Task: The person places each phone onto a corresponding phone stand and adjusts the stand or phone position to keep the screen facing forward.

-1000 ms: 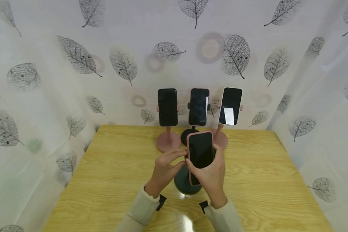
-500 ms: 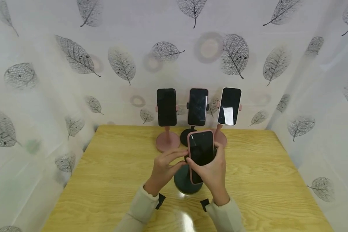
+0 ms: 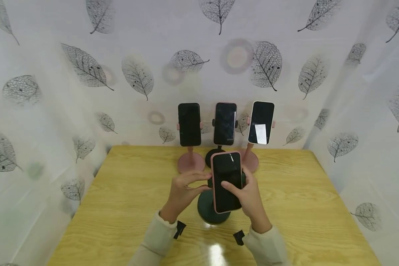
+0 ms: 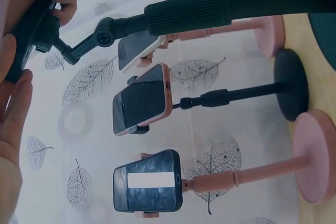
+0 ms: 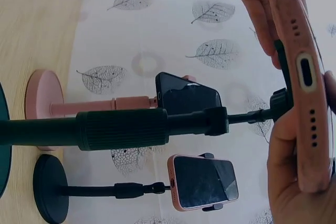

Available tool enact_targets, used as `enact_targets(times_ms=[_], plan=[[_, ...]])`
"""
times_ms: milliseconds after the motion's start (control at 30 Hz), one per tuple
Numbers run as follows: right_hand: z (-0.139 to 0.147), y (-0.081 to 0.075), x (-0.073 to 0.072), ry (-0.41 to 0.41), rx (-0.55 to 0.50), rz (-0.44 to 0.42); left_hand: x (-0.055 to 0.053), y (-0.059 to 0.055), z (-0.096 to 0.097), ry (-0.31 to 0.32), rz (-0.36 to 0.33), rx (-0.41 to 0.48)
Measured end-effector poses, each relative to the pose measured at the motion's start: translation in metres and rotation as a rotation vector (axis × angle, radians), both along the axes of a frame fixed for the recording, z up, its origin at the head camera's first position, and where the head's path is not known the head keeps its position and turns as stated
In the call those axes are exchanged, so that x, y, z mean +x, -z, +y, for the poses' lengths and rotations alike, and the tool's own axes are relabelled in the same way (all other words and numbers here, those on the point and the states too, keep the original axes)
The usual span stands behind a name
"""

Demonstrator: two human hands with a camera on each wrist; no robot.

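A phone in a pink case [image 3: 225, 168] sits in the holder of a dark green phone stand [image 3: 204, 208], screen toward me and slightly tilted. My left hand [image 3: 180, 190] pinches the left arm of the holder's clamp between thumb and fingers, beside the phone's edge. My right hand [image 3: 251, 197] grips the phone from the right, its thumb lying across the screen and its fingers behind. In the left wrist view the clamp [image 4: 30, 30] lies against the phone's back, joined to the stand's jointed neck [image 4: 104, 32]. The phone's bottom edge [image 5: 305, 93] with its charging port shows in the right wrist view.
Behind stand three phones on stands: a black phone [image 3: 189, 125] on a pink stand, a pink-cased phone [image 3: 225, 123] on a black stand, and a white-edged phone [image 3: 262, 118] on a pink stand. The wooden table [image 3: 129, 192] backs onto a leaf-patterned curtain [image 3: 136, 33].
My right thumb has moved from the phone's left edge onto its screen, and that hand has turned outward to the right. My left hand keeps its pinch. The view has shifted slightly.
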State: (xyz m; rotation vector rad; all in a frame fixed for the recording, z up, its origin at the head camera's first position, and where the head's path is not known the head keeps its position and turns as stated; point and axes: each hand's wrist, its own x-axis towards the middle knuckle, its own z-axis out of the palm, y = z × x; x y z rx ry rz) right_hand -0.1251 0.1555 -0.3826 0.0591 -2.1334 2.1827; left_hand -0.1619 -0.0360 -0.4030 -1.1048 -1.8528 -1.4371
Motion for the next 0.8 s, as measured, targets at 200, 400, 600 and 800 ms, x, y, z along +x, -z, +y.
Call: enact_targets(times_ms=[200, 400, 600, 800], plan=[[-0.005, 0.0, 0.0, 0.075, 0.023, 0.023, -0.004, -0.002, -0.002, 0.021, 0.025, -0.011], [-0.012, 0.0, 0.003, 0.131, 0.079, 0.054, -0.006, -0.006, -0.006, 0.035, 0.04, -0.023], [-0.015, 0.001, 0.004, 0.141, 0.089, 0.078, -0.007, -0.002, -0.009, 0.074, -0.023, -0.017], [-0.013, 0.002, 0.003, 0.12, 0.067, 0.057, -0.002, -0.005, -0.007, 0.246, -0.549, -0.015]])
